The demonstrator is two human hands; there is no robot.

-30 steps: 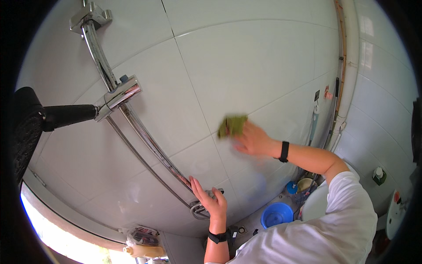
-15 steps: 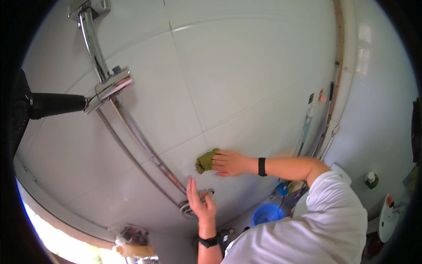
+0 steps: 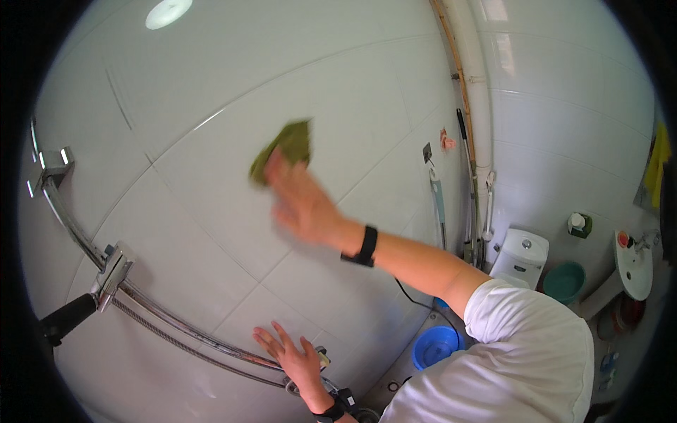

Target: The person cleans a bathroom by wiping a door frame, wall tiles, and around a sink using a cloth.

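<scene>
Landmark: the chrome shower rail (image 3: 74, 225), running down the left of the view. Your right hand (image 3: 307, 208) is up and to the right of the rail, motion-blurred, arm stretched across the tiled wall (image 3: 352, 92). It's grasping the green cloth (image 3: 288, 144), fingers laid over it; exact finger placement too smeared to call. So the cloth is at the wall, above the rail's lower half and off to its right.

Your left hand (image 3: 296, 361) is by the rail's bottom end: released, fingers spread, nothing in it. Can't tell if the palm touches the rail or just sits in front. You've got a black wristband on each wrist, and a white shirt (image 3: 515, 359) shows well right of the rail's low end.

Along the rail: a slider bracket (image 3: 113, 275) partway down, a black-handled hand shower (image 3: 70, 317) sticking out left of it, a metal hose (image 3: 176, 345) hanging just under its lower run. Right of the rail's bottom end, on the floor: a blue basin (image 3: 436, 347). Far right of the rail: bamboo pole (image 3: 458, 63), toilet (image 3: 522, 255), green basin (image 3: 564, 282), white pedestal sink (image 3: 635, 271).
</scene>
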